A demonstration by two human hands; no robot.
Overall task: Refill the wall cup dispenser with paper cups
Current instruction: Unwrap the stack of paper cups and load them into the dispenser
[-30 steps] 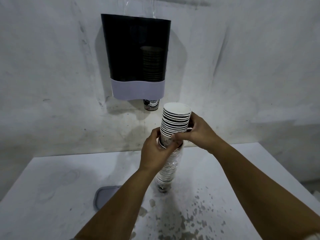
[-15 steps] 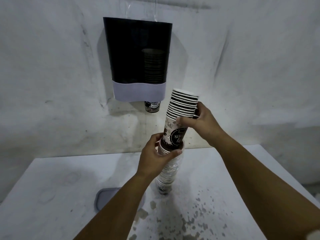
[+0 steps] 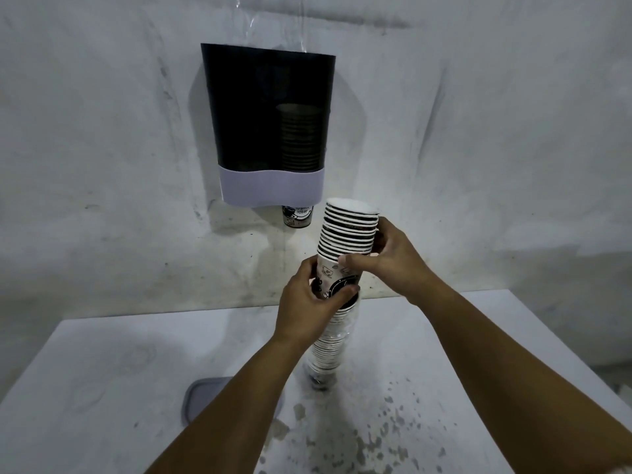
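Gripping the upper batch of paper cups (image 3: 349, 230) with the right hand (image 3: 386, 258), thumb and fingers curled round its lowest rims, probably to draw it out. Clasping the sleeved stack (image 3: 333, 340) at its mouth with the left hand (image 3: 307, 302), likely bracing it. Standing that stack on the white table (image 3: 102, 371), below and right of the wall dispenser (image 3: 270, 128). Showing a shorter column inside the dispenser, one cup (image 3: 297, 216) poking from its base. Lying left of the stack, a grey lid (image 3: 201, 401). Speckling the table below, dark spots; backing everything, a scuffed white wall (image 3: 478, 131).
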